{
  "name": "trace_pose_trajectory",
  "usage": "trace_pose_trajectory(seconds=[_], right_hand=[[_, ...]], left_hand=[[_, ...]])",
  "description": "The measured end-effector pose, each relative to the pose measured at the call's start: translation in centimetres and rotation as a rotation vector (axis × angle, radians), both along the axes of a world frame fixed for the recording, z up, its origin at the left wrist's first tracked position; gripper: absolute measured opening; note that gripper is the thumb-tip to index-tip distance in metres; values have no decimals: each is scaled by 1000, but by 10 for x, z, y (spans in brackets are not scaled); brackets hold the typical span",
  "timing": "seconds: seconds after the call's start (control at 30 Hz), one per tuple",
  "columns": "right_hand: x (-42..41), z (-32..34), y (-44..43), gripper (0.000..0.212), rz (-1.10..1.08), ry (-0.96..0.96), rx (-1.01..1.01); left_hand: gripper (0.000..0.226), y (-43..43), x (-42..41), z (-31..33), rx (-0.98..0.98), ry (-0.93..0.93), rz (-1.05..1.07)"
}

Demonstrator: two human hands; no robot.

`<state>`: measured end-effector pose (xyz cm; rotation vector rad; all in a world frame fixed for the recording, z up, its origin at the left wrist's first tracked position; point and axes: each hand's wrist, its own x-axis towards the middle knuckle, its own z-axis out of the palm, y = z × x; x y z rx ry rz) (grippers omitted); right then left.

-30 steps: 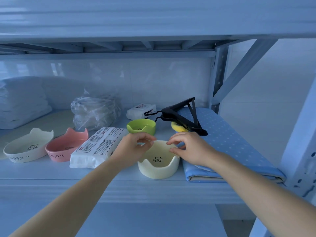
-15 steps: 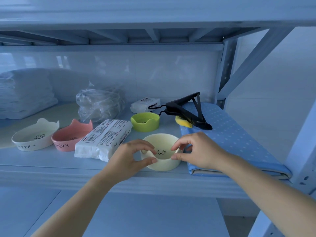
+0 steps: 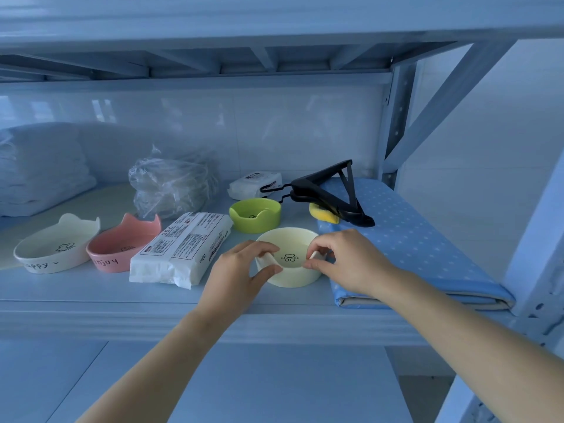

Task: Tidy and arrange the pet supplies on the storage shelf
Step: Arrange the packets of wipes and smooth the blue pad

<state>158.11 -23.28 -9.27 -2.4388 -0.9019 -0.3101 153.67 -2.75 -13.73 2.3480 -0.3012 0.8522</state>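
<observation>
Head view, hands: left hand [image 3: 241, 270] pinches the bowl's [image 3: 293, 277] left ear; right hand [image 3: 348, 264] pinches its right ear.
Bowl: round, pale cream, black paw print inside, two small ears on the near rim; stands near the shelf's [image 3: 152, 306] front edge.
Neighbours: wipes pack [image 3: 183, 248] at 9 o'clock, green bowl [image 3: 254, 215] at 12, blue mat [image 3: 412, 239] at 3.
Change: a second ago both hands gripped the rim farther back; the bowl is in the same spot.

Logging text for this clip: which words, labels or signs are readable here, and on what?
"appy -": white bowl, start unclear.
"enjuy": pink bowl.
Paw-print sign: inside cream bowl.
Print on tissue pack, wipes pack: too small to read.
Mark in green bowl: blurred.
</observation>
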Motion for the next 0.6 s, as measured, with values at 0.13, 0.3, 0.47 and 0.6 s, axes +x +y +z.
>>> trace_pose_trajectory(seconds=[0.13,0.3,0.47,0.6], right_hand=[[-2,1,-1,19,-3,26,-7],[-7,3,-1,26,-34,24,-50],[-11,5,5,24,-99,13,-42],[-14,7,12,30,-97,26,-97]], left_hand=[[27,5,-1,-1,-52,60,-63],[29,5,-2,-5,-6,40,-37],[28,5,-2,-1,112,0,-6],[39,18,-5,4,251,-54,24]])
